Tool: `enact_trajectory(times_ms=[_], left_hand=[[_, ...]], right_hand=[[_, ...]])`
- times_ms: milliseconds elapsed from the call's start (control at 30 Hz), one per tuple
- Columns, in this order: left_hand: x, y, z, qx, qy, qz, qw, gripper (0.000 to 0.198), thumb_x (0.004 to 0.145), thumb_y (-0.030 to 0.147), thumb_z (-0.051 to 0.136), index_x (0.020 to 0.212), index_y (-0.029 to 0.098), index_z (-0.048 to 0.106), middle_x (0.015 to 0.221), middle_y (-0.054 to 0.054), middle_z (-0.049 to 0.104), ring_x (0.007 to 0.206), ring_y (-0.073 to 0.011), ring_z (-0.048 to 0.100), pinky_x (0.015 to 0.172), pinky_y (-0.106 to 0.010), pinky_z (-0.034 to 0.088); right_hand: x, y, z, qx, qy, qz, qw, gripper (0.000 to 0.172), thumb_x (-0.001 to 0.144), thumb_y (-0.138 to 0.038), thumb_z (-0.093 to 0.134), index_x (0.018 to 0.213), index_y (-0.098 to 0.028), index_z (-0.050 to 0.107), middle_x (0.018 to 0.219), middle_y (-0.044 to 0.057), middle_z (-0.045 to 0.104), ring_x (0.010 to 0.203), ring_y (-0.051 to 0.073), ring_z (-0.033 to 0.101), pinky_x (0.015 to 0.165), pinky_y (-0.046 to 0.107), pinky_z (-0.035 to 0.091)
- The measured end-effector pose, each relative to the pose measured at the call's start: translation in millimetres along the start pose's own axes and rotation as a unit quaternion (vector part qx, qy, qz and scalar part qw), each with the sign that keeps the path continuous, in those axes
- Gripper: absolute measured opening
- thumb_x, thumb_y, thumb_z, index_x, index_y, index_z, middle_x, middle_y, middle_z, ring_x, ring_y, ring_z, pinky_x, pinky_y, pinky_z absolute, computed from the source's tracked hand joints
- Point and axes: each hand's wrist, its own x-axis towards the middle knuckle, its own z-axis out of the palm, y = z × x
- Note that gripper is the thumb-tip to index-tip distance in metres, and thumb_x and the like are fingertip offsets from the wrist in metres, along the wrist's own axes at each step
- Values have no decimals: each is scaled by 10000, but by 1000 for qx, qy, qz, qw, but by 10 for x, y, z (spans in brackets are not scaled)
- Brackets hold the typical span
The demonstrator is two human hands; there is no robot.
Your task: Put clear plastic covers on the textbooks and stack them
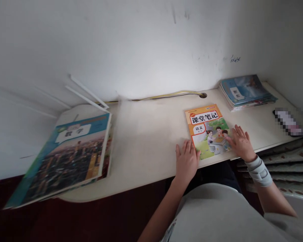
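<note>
An orange workbook with a cartoon of children on its cover lies closed and flat near the front edge of the desk. My left hand rests flat beside its lower left corner, fingers stretched out on the desktop and the thumb at the book's edge. At the opposite side, my right hand lies with spread fingers, its thumb touching the lower right part of the cover. Neither hand grips the workbook. A grey wrist brace wraps my right wrist.
Blue textbooks are stacked at the desk's left end, and another book stack stands back right. A phone, partly pixelated, lies at the right. Yellow and black cables run along the wall to a desk hole.
</note>
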Motion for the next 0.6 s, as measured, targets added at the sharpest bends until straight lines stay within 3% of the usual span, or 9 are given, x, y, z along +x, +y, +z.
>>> enact_trajectory(times_ms=[133,333,500,600], left_hand=[[20,39,52,-4,-11,19,1000,469,961,318,301,1252,34,534,1345,-205,508,1273,-293,456,1056,-520,332],[17,2,48,-14,-29,18,999,492,961,355,305,1293,45,493,1383,-186,474,1295,-289,430,1077,-514,310],[19,26,31,-34,-36,13,999,496,957,350,320,1299,24,471,1383,-202,469,1304,-296,416,1088,-521,288],[10,38,16,-80,-29,4,996,516,954,348,330,1352,25,393,1414,-211,425,1329,-298,380,1098,-529,265]], right_hand=[[-25,-58,-30,2,-17,-10,1000,495,932,-458,347,1260,-133,525,1447,185,389,1343,306,342,1030,546,321],[82,-26,-43,-22,-2,29,999,525,915,-491,379,1218,-95,542,1426,215,407,1317,351,369,1001,607,318],[84,-135,-171,27,36,-1,999,517,927,-487,346,1225,-107,532,1410,209,432,1311,345,380,1006,608,306],[38,-352,-317,105,33,-75,991,582,932,-502,315,1340,-106,439,1437,206,395,1342,321,344,1023,565,320]])
